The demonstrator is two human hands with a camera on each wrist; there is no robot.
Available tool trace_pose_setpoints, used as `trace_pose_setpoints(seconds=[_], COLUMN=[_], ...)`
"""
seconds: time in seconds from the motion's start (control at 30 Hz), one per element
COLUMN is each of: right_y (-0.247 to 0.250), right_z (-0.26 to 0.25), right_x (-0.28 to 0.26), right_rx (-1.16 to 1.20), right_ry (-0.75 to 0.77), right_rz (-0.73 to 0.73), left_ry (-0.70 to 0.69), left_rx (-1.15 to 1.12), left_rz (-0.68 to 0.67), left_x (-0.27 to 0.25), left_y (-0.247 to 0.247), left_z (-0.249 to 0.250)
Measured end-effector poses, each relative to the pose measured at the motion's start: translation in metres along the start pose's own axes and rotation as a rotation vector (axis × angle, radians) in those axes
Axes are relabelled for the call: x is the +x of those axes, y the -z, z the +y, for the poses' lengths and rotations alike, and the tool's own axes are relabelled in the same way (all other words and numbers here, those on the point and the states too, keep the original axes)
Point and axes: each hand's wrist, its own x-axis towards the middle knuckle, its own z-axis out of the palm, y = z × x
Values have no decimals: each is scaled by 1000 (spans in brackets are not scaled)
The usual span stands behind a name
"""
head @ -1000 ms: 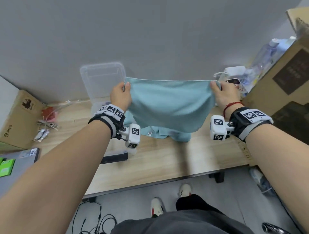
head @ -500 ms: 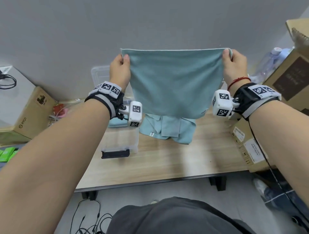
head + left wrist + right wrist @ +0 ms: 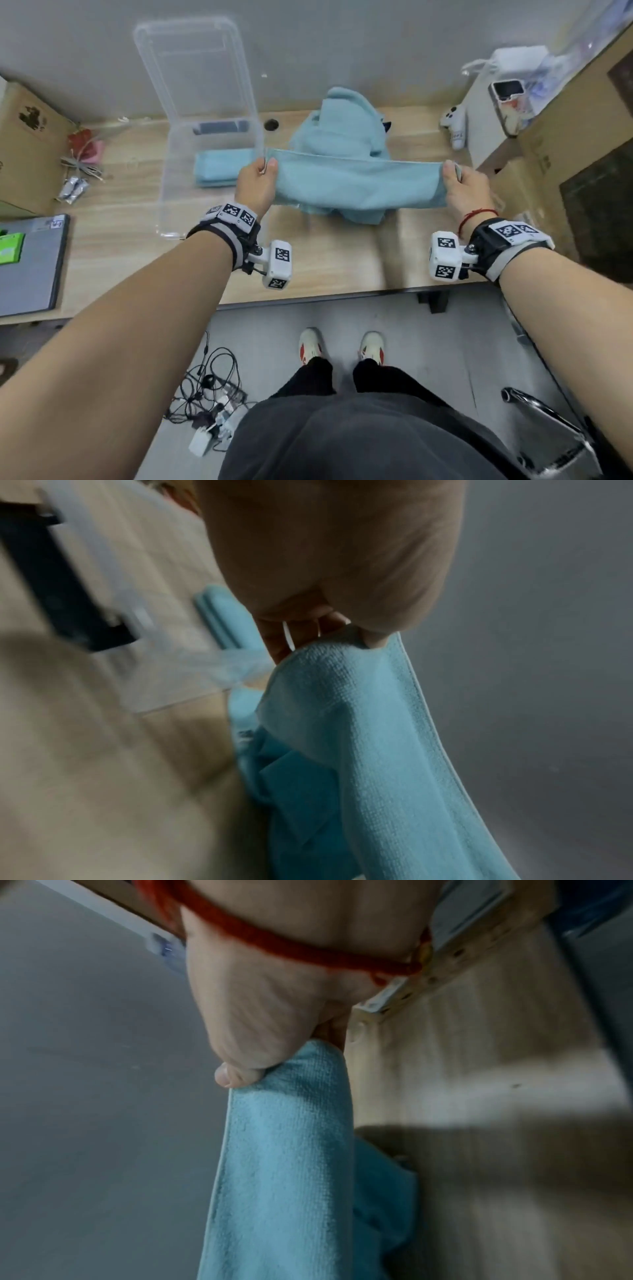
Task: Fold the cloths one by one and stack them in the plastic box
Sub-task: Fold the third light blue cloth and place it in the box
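Observation:
A light blue cloth (image 3: 356, 183) hangs stretched between my two hands above the wooden table. My left hand (image 3: 262, 171) pinches its left top corner, and the left wrist view shows the cloth (image 3: 369, 723) draped down from the thumb. My right hand (image 3: 454, 174) pinches the right top corner, with the cloth (image 3: 284, 1150) hanging below it in the right wrist view. Behind and under the held cloth lies a heap of more blue cloths (image 3: 346, 133). The clear plastic box (image 3: 171, 192) stands to the left with one folded blue cloth (image 3: 219, 168) inside.
The box's clear lid (image 3: 191, 65) leans up against the grey wall. Cardboard boxes (image 3: 565, 144) stand at the right, another (image 3: 24, 137) at the left. A grey laptop (image 3: 30, 263) lies at the left front. A white charger and phone (image 3: 507, 92) sit at back right.
Both hands have come down from the raised, spread position in front of the wall. The cloth now hangs lower, just over the heap on the table.

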Motion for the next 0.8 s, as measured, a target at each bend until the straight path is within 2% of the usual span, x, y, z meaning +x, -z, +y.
trace_pose_setpoints(seconds=[0.2, 0.33, 0.53, 0.8], right_y=[-27, -37, -43, -58], right_z=[95, 133, 147, 130], right_x=[-34, -48, -51, -13], right_rx=[-132, -253, -398, -391], right_ry=[-146, -188, -124, 28], right_rz=[-197, -284, -336, -336], left_ry=[130, 201, 239, 241], left_rx=[177, 297, 399, 242], left_rz=[-179, -249, -253, -127], left_x=[-42, -59, -66, -45], left_y=[-44, -60, -66, -68], left_z=[-78, -112, -142, -139])
